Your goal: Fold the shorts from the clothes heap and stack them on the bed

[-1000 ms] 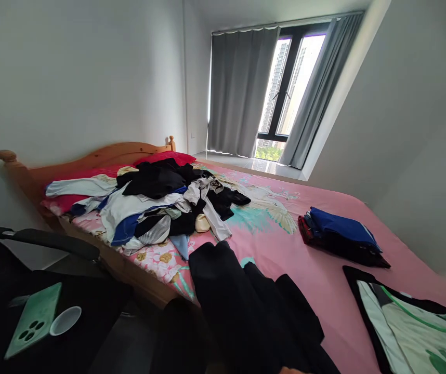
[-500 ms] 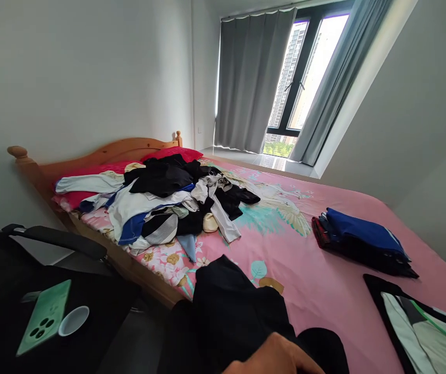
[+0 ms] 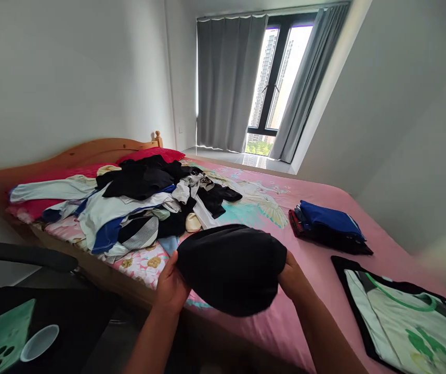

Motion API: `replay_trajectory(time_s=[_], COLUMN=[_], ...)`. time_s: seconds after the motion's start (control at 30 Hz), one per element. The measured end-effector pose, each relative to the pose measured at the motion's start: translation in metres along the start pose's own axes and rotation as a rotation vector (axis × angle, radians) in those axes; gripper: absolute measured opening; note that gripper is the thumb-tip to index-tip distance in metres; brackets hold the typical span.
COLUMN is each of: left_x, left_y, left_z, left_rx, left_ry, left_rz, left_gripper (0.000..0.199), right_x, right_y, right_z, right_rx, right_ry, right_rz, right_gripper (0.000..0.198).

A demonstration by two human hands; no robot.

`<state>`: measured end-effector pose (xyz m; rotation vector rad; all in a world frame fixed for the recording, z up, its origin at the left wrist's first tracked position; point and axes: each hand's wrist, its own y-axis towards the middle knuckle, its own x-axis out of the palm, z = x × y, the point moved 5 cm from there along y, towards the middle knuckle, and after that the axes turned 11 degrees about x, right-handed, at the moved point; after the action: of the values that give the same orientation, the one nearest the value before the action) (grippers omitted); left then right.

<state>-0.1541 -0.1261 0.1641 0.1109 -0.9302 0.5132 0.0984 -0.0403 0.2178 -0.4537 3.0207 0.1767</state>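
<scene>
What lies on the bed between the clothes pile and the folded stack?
Only bare pink bedsheet with its bird print separates the clothes pile from the folded stack, head view.

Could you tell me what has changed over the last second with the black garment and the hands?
The black garment, which lay spread on the pink bed, has been lifted and bunched up. The left hand and right hand, out of view a second ago, now hold it at either side. The unsorted pile, the folded stack and the green and white shirt lie as before.
</scene>
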Motion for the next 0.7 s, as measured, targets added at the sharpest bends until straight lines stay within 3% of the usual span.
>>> replay_trajectory(time_s=[0.07, 0.17, 0.27, 0.37, 0.43, 0.53, 0.7], left_x=[-0.026, -0.075, -0.094, -0.071, -0.048, -0.013, 0.020], left_y=[-0.010, -0.017, -0.011, 0.004, 0.016, 0.039, 0.080], left_z=[-0.017, -0.046, -0.055, -0.056, -0.058, -0.066, -0.093], left_rx=[-0.032, -0.102, 0.045, 0.251, 0.315, 0.373, 0.325], left_ry=[0.210, 0.643, 0.940, 1.093, 1.151, 1.218, 1.277], left_rz=[0.004, 0.100, 0.100, -0.066, -0.141, -0.235, -0.343], left_gripper=[0.021, 0.033, 0.043, 0.039, 0.032, 0.025, 0.041], right_x=[-0.004, -0.004, -0.011, -0.019, -0.024, -0.025, -0.025], right_y=[-0.009, -0.035, -0.070, -0.098, -0.110, -0.121, -0.140], right_z=[0.019, 0.069, 0.117, 0.140, 0.144, 0.147, 0.151], right_rx=[0.046, 0.130, 0.229, 0.305, 0.316, 0.325, 0.277], right_ry=[0.005, -0.038, -0.047, -0.039, -0.051, -0.088, -0.252], right_rz=[-0.040, -0.083, -0.020, 0.001, 0.008, 0.022, 0.081], right_gripper=[0.031, 0.033, 0.038, 0.037, 0.037, 0.040, 0.038])
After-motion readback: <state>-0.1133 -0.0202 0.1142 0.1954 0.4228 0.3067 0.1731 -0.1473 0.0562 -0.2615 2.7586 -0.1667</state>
